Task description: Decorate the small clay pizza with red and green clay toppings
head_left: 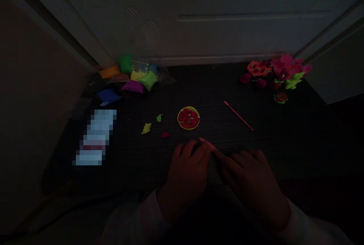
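A pink clay modelling tool (206,142) slants between my two hands. My right hand (251,182) is closed, with its thumb and index finger pinching the lower end of the tool. My left hand (187,171) has its fingers curled down beside the tool's blade; what they press on is hidden in the dimness. Just beyond the hands lies a small round clay pizza (189,118) with a yellow rim and red and green bits on top. To its left are a yellow clay scrap (146,128), a green scrap (159,118) and a red lump (165,134).
A second pink tool (238,115) lies at the right. Bagged coloured clay (133,86) is heaped at the back left, above a lit, blurred phone screen (96,137). Several finished clay pieces (281,71) cluster at the back right, against a pale panel (213,36).
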`<state>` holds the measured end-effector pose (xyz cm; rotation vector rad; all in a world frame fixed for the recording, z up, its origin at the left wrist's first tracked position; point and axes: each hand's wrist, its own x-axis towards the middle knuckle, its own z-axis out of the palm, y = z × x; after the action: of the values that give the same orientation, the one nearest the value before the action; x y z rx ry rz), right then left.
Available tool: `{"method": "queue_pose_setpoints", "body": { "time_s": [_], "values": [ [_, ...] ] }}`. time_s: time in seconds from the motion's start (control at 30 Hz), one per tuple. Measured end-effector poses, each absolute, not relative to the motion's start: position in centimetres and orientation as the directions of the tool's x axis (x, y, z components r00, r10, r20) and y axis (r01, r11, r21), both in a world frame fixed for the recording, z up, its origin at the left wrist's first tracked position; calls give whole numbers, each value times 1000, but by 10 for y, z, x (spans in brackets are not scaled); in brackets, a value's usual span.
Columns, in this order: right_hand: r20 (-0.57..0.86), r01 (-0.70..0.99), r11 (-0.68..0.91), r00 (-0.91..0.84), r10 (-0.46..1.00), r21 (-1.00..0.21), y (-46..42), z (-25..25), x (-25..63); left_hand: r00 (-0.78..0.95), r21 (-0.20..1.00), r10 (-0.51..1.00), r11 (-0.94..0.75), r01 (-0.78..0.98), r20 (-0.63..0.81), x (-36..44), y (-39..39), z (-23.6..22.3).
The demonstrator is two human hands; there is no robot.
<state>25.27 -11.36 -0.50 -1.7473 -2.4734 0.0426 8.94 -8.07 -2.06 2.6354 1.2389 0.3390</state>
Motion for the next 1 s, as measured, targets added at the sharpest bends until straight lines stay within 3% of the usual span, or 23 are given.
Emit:
{"method": "queue_pose_setpoints", "body": {
  "time_s": [0.47,0.6,0.7,0.8,0.9,1.0],
  "values": [
    [42,941,330,-328,944,-68,-112,-3,251,612,302,785,-608,734,91,91,-83,-18],
    [96,926,357,-347,933,-123,-115,-13,258,608,398,785,-599,695,121,87,-81,-17],
    [137,896,360,-335,932,-261,-116,-17,266,518,536,831,-536,652,200,83,-78,-16],
    [144,829,230,-181,973,-509,-115,-11,270,367,666,901,-422,615,232,79,-77,-15],
    [14,654,-25,53,998,-756,-114,0,268,296,736,927,-364,570,229,76,-77,-13],
    [-107,476,-142,99,989,-868,-115,12,262,240,793,948,-308,526,209,75,-77,-8]
  ]
}}
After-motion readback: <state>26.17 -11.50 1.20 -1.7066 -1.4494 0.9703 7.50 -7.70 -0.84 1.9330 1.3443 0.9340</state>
